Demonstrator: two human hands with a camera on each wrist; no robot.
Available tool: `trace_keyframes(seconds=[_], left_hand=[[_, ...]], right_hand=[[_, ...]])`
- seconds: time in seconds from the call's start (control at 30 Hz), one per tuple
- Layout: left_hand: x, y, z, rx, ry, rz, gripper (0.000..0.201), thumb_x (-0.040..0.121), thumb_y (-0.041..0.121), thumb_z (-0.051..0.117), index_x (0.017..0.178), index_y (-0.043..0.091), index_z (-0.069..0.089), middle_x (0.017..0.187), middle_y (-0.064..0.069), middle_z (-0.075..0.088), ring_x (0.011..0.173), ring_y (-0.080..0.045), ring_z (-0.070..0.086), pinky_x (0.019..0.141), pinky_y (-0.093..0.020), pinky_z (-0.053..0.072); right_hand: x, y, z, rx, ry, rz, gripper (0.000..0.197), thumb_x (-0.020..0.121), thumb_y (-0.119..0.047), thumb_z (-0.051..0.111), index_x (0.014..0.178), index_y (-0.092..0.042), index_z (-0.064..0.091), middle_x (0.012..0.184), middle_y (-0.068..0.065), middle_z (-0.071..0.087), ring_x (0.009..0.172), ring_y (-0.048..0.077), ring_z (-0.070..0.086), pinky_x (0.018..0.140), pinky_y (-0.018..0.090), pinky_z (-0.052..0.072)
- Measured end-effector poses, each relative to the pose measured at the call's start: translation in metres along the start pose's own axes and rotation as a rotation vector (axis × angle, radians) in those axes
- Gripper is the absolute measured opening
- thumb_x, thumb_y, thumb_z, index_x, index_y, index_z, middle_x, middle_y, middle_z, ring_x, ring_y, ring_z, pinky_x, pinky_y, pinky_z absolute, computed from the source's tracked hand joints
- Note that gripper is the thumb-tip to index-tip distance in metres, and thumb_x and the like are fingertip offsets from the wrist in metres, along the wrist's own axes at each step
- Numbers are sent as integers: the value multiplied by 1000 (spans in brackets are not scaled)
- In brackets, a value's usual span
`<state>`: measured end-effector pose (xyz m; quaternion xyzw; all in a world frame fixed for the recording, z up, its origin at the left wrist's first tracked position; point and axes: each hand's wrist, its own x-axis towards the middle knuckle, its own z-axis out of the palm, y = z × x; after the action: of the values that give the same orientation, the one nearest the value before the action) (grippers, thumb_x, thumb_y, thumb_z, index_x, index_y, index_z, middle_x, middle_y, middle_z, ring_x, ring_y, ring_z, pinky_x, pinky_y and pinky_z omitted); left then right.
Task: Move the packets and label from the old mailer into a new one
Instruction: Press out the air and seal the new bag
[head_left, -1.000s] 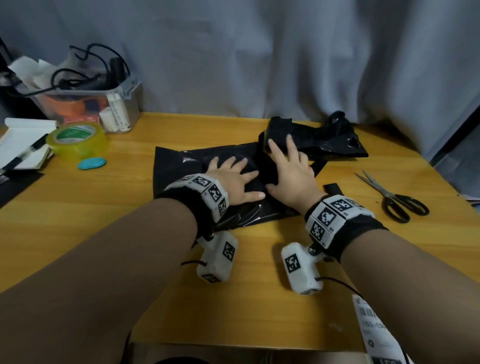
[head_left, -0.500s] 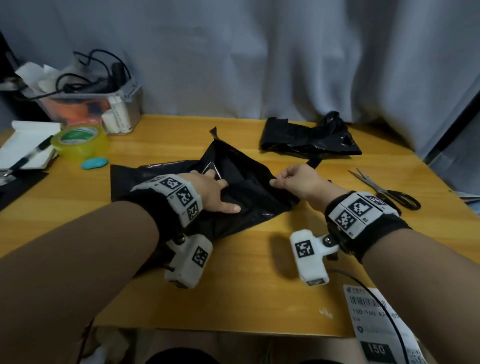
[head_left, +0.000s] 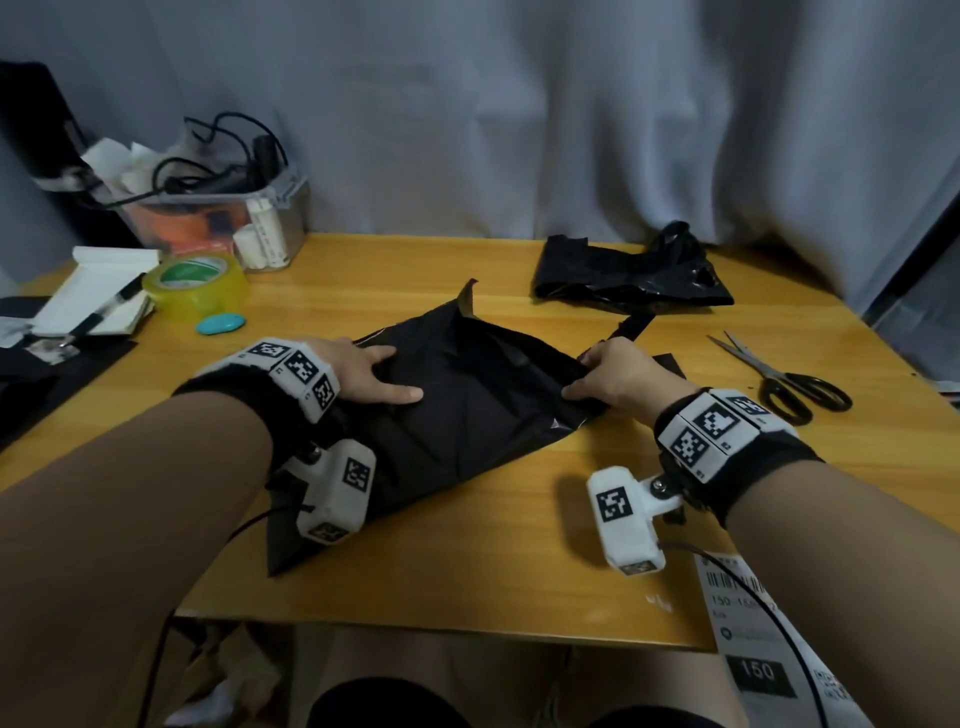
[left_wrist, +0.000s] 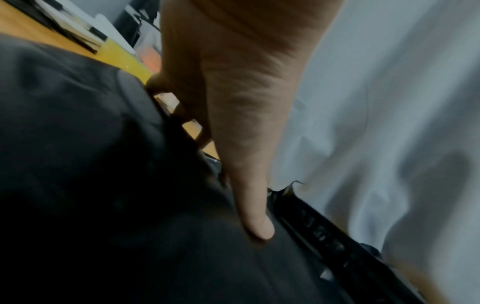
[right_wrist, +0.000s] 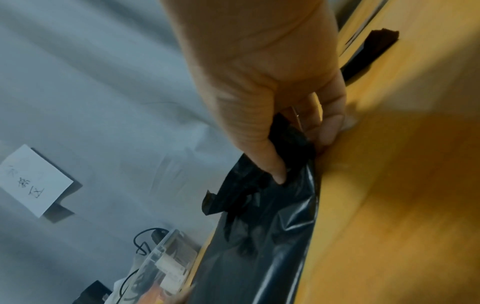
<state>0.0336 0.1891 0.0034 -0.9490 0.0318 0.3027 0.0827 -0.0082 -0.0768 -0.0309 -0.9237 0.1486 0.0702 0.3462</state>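
Observation:
A black new mailer (head_left: 467, 415) lies slanted on the middle of the wooden table (head_left: 519, 571), with one corner sticking up at the back. My left hand (head_left: 374, 371) rests on its left part. In the left wrist view the thumb (left_wrist: 257, 205) lies straight on the plastic (left_wrist: 103, 185) and the fingertips are hidden behind a fold. My right hand (head_left: 602, 379) pinches the mailer's right edge (right_wrist: 272, 236) between thumb and fingers. The crumpled old mailer (head_left: 628, 280) sits at the back right. A white label (head_left: 748, 623) hangs over the front right edge. No packets show.
Scissors (head_left: 779, 379) lie to the right of my right hand. A yellow tape roll (head_left: 195, 280), a small blue object (head_left: 221, 323), a notebook with a pen (head_left: 93, 296) and a clear box of cables (head_left: 218, 223) crowd the back left. A black strip (head_left: 631, 325) lies beyond my right hand.
Both hands lay flat on the mailer a second ago. The right hand has since taken hold of its right edge, the hands have moved apart, and the mailer has turned and shifted nearer.

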Motion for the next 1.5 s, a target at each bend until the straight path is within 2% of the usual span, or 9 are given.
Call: trace_keyframes(seconds=[0.17,0.33,0.5,0.67,0.87,1.0,1.2,1.4,1.5], left_hand=[[-12,17,1,95,6,-20,88,82,77,19,151,23,11,155,-8,23,139,-27,30,107,-36,27],[-25,43,-3,10,-89,130,88,84,74,27,144,11,32,147,-9,40,129,-27,44,101,-35,37],[-26,41,-16,-278,-98,180,66,88,63,41,104,2,61,83,-9,72,68,-22,66,63,-28,54],[12,19,-19,-446,388,135,41,86,46,60,85,5,53,79,-15,61,63,-26,55,56,-29,43],[60,9,-4,-1097,204,91,40,81,27,72,61,14,40,46,-4,58,46,-17,54,58,-28,43],[68,14,-3,-1375,235,65,27,89,7,62,70,12,43,61,-5,48,27,-2,48,34,-14,43],[74,13,-2,-1744,243,173,11,96,6,49,98,17,50,106,-6,53,62,-12,68,49,-16,55],[60,14,-10,-1684,298,438,19,99,12,43,83,20,47,75,0,55,44,-1,55,42,-11,44],[54,14,-12,-1632,346,400,12,97,17,48,85,18,49,72,0,55,43,-2,54,40,-12,43]], right_hand=[[3,0,-8,173,150,16,10,90,-14,61,82,-9,56,77,7,59,61,22,59,52,32,56],[17,-7,-11,472,219,-15,4,91,-6,56,90,-10,57,83,8,56,73,22,58,72,42,58],[27,-12,-13,487,200,-121,21,89,-5,58,72,-16,55,68,0,53,60,12,49,53,20,40],[41,-4,-19,486,226,-92,21,84,-3,65,99,-13,53,81,-1,53,76,17,56,74,32,50],[45,14,-30,314,117,126,22,82,-18,72,76,-11,52,63,4,45,51,16,39,46,24,33],[47,12,-27,433,-84,246,26,90,-23,62,69,-11,51,56,1,43,44,11,36,32,17,28],[51,12,-14,527,-104,324,27,94,-17,56,69,-11,49,39,-3,48,26,4,37,28,13,27],[51,11,-18,632,41,181,24,85,-29,68,92,-14,50,69,3,49,51,13,41,41,22,32],[49,6,-19,678,2,168,19,87,-25,65,81,-14,51,73,3,51,49,11,40,35,18,28]])
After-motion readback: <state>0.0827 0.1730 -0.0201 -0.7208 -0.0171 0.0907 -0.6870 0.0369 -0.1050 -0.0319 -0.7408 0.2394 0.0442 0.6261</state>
